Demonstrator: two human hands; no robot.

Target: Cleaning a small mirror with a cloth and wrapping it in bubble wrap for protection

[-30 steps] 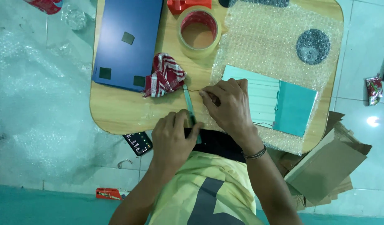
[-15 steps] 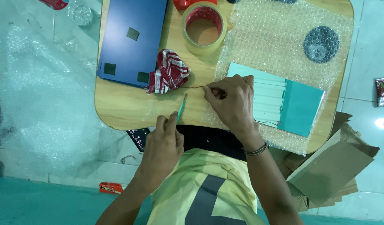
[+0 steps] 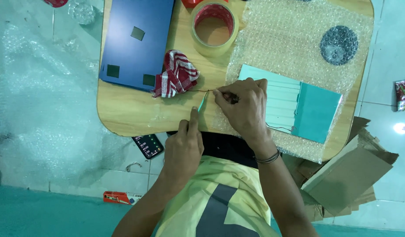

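Hands work at the near edge of the rounded wooden table (image 3: 123,118). Left hand (image 3: 185,147), fingers curled, pinches a small teal-handled cutter (image 3: 202,103), its tip raised towards a thin dark thread (image 3: 198,91). Right hand (image 3: 244,107) pinches that thread taut between thumb and forefinger, apparently so the blade can meet it. Just beyond, the thread runs to a red-and-white checked cloth (image 3: 176,72). Teal ribbed booklet (image 3: 290,103) lies on clear bubble wrap (image 3: 281,35), presumably as padding. Farther off: blue flat board (image 3: 136,39), clear tape roll (image 3: 213,26).
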